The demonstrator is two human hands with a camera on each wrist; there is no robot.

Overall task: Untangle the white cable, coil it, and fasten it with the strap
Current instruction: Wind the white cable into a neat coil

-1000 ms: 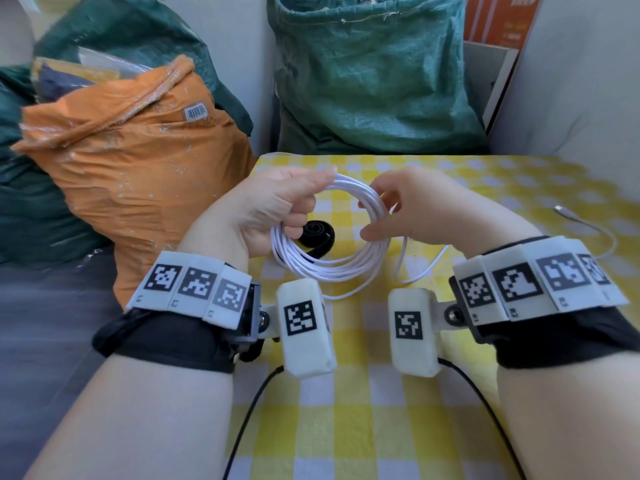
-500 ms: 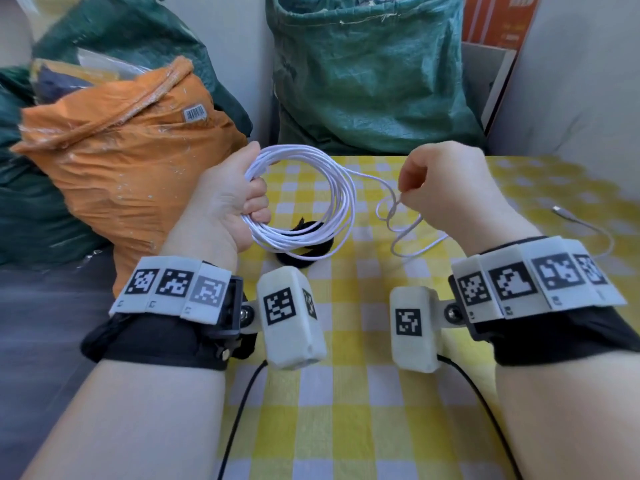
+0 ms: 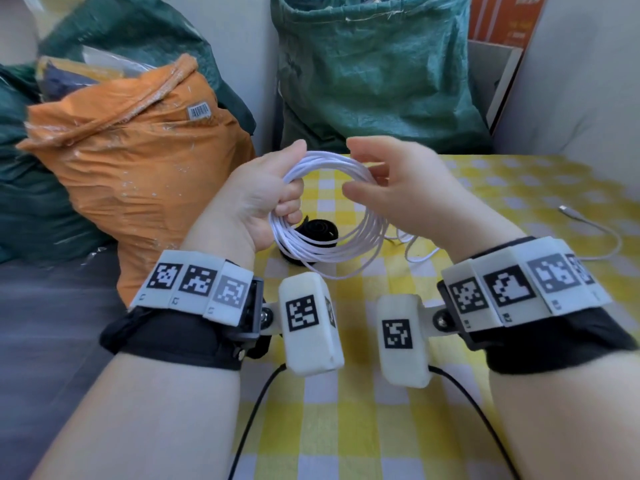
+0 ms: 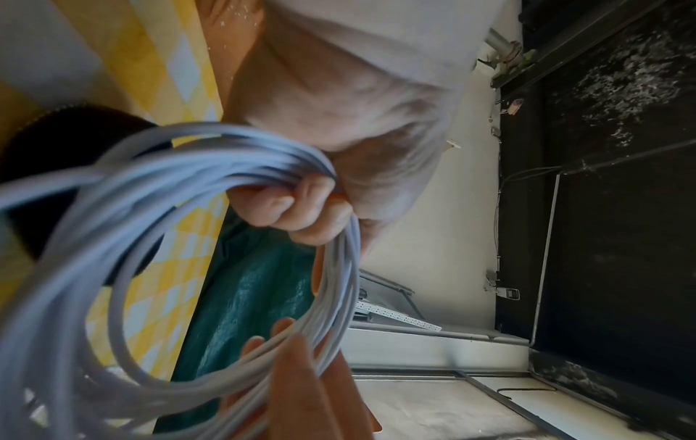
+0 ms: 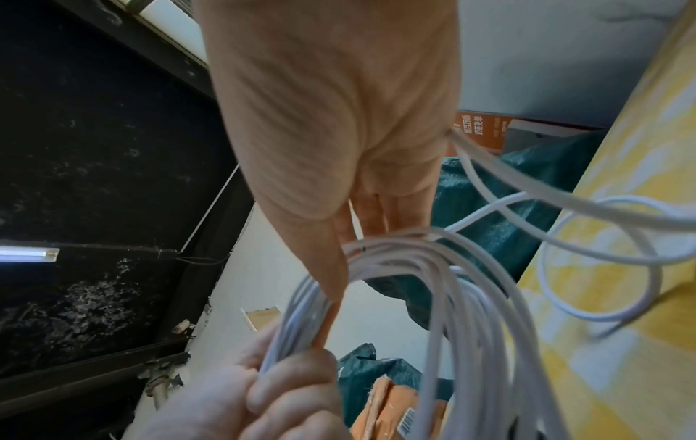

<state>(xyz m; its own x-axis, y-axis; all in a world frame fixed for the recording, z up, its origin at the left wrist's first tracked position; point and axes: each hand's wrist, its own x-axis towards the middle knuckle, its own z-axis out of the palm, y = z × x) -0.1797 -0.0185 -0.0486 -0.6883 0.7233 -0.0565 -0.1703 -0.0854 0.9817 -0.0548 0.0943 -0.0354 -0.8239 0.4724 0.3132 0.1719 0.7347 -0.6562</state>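
Observation:
My left hand (image 3: 263,202) grips one side of a coil of white cable (image 3: 322,161), its fingers (image 4: 301,208) curled tight round the bundled loops, and holds it up over the table. My right hand (image 3: 398,188) is at the coil's far right side. Its fingers (image 5: 369,208) are straight and lie against the loops, with the thumb stretched along them. A loose tail (image 3: 426,256) trails right across the cloth to a connector (image 3: 568,212). The rolled black strap (image 3: 320,230) lies on the table under the coil.
The table has a yellow and white checked cloth (image 3: 346,427). An orange sack (image 3: 138,161) stands at its left edge and a green sack (image 3: 374,74) behind it. A pale wall (image 3: 571,98) rises on the right. Black wires run from both wrist units.
Half a second ago my right hand was off to the right, drawing out a strand. It has come back to the coil. My left hand has shifted right with the coil.

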